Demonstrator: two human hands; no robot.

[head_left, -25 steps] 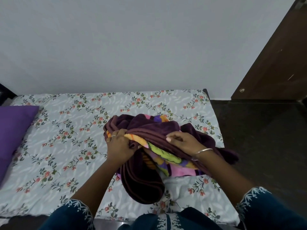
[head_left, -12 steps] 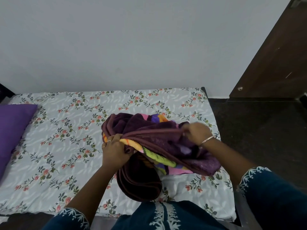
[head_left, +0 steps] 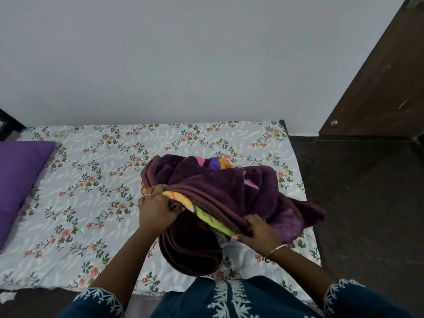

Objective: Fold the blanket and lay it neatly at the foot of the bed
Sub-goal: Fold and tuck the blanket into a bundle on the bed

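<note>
At the far left a plump purple pillow (head_left: 16, 180) lies on the head end of the bed (head_left: 80, 203), which is covered by a pale sheet printed with small pink flowers and dark green leaves. My left hand (head_left: 156, 207), with rings on its fingers, has its fingers curled tight around a gathered edge of the thick dark maroon fleece blanket (head_left: 218, 191), where the yellow and orange of its bright inner side shows through. The blanket sits in a crumpled heap on the right half of the bed, toward the foot, with one rolled loop hanging down toward me and patches of pink, purple and green peeking out. My right hand (head_left: 259, 232), a thin metal bangle (head_left: 276, 249) on its wrist, pinches the same maroon border lower down, thumb beneath and fingers over it. Past the mattress edge is dark floor (head_left: 367, 203) and a brown wooden door (head_left: 378, 88)
</note>
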